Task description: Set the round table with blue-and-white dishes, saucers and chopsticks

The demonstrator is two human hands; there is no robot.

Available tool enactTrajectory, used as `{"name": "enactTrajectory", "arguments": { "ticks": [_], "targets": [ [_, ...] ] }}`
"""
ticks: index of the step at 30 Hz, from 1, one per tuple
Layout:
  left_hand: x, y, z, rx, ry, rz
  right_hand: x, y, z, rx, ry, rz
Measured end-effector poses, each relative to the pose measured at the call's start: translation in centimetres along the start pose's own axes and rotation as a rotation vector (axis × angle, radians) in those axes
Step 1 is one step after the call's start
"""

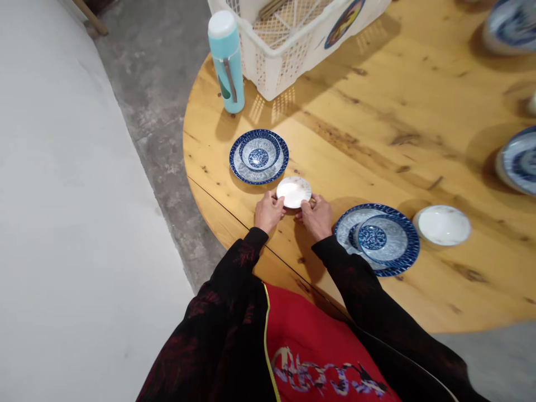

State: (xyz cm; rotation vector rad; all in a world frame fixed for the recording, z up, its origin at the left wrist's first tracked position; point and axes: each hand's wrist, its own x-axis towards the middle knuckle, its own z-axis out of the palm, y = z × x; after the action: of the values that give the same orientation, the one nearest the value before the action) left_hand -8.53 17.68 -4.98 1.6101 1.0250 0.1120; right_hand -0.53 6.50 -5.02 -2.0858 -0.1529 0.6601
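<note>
A small white dish [293,191] is pinched between my two hands, just over the wooden table [360,156]. My left hand [269,211] grips its left rim with the thumb on top. On the opposite rim, my right hand [316,216] holds it the same way. Just beyond the dish sits a blue-patterned plate [235,166] with a smaller blue-and-white bowl [258,158] on it. Beside my right wrist lies another blue-rimmed plate [412,237], bearing a blue-and-white bowl [383,239]. A white bowl [444,224] stands to the right of that plate.
A light-blue thermos flask [226,64] stands upright near the table's left edge. Behind it is a white perforated plastic crate [288,58] holding some sticks. More patterned bowls [521,159] are at the far right. A white wall [79,212] rises on the left.
</note>
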Motion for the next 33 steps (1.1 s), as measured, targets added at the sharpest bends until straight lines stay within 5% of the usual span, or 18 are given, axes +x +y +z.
{"name": "enactTrajectory", "arguments": {
  "ticks": [33],
  "targets": [
    [0.02, 0.30, 0.23, -0.057, 0.020, 0.003, 0.20, 0.15, 0.17, -0.012, 0.028, -0.058]
  ]
}}
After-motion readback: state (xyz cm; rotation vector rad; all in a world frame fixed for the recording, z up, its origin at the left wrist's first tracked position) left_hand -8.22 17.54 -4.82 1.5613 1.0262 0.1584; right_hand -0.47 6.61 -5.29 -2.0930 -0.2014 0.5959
